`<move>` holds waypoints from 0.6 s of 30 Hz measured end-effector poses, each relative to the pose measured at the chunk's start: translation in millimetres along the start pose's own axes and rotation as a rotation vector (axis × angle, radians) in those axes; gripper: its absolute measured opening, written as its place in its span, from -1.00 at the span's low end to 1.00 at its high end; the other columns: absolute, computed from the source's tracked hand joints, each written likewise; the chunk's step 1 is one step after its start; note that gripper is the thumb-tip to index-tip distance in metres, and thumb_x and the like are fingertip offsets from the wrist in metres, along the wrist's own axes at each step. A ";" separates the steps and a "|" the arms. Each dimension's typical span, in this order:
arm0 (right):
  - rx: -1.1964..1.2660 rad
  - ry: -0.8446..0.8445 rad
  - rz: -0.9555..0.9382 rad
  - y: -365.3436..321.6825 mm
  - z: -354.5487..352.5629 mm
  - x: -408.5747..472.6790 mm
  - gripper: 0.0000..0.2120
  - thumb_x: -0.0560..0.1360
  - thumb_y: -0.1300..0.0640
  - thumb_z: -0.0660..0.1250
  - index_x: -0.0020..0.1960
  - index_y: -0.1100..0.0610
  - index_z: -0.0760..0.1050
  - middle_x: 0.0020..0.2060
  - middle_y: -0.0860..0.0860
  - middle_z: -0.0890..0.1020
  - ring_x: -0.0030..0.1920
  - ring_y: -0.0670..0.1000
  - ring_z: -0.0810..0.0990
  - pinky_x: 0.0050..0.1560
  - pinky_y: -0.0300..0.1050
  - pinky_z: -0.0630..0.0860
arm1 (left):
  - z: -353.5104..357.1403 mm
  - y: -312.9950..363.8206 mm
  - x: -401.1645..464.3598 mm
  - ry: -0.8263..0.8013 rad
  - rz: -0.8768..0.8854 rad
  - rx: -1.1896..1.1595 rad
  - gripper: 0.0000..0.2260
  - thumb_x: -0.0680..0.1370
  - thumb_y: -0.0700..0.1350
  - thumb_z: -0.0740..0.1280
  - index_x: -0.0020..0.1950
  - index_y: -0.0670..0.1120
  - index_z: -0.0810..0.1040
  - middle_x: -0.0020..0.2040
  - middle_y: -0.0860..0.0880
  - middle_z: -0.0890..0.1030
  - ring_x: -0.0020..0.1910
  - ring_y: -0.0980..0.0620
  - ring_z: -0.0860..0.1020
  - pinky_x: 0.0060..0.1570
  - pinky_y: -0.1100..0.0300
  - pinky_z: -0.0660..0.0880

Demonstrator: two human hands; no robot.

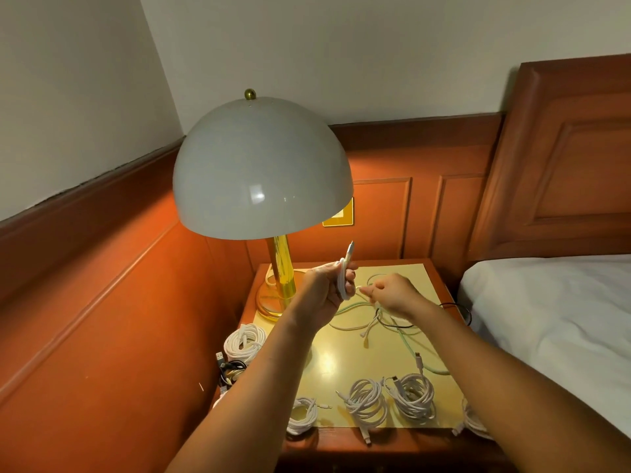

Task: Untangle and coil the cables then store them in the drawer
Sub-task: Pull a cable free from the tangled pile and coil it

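Left hand point(324, 291) gripped a half-wound thin white cable loop point(343, 281); right hand point(392, 295), at three o'clock, pinched its trailing strand. Coiling underway. Next likely needs another wrap.

No legible text, label, brand, number or sign on any surface in view. Lamp shade point(262, 172), wall plate point(341, 216) and cables point(365, 401) bear no readable marking.
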State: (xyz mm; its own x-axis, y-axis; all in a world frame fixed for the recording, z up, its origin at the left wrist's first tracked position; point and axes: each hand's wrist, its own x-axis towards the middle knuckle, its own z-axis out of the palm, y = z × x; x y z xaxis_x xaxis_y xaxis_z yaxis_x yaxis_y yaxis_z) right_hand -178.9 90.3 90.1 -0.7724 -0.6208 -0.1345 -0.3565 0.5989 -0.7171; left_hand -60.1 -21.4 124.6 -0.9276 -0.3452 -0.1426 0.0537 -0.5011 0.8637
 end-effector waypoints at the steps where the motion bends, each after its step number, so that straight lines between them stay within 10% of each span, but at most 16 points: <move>1: 0.007 -0.015 -0.025 -2.5 -6.7 3.1 -0.76 0.58 0.03 0.31 -0.18 0.14 0.58 -0.21 0.08 0.60 -0.12 0.08 0.54 -0.10 -0.05 0.44 | 0.4 -0.3 -1.3 -0.012 0.010 0.052 -0.74 0.67 -0.21 0.06 0.07 -0.31 0.50 -0.31 -0.08 0.49 -0.35 0.07 0.42 -0.31 0.27 0.40; 11: -0.430 0.270 -0.204 -55.9 -64.3 15.2 -0.69 0.47 -0.13 0.42 -0.17 0.13 0.56 -0.30 0.01 0.57 -0.28 0.01 0.52 -0.27 -0.16 0.42 | 2.3 -4.1 -2.7 0.016 0.090 0.437 -0.71 0.68 -0.15 0.12 -0.04 -0.25 0.57 -0.28 -0.10 0.56 -0.34 0.04 0.50 -0.29 0.23 0.45; 18: -0.376 0.228 -0.505 -70.1 -62.6 -3.5 -0.88 0.53 0.14 0.38 -0.10 0.19 0.56 -0.26 -0.01 0.50 -0.25 -0.03 0.46 -0.26 -0.20 0.33 | 5.2 -10.8 12.5 0.088 0.054 0.560 -0.72 0.68 -0.14 0.12 0.02 -0.26 0.56 -0.16 -0.13 0.65 -0.24 0.01 0.62 -0.22 0.24 0.53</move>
State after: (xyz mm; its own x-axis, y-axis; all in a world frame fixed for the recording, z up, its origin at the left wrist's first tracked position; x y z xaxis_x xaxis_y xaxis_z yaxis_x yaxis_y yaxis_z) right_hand -184.0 82.2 183.6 -0.5396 -0.7736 0.3323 -0.8305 0.4241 -0.3612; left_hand -74.2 -16.2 116.0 -0.8933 -0.4357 -0.1101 -0.1264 0.0085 0.9919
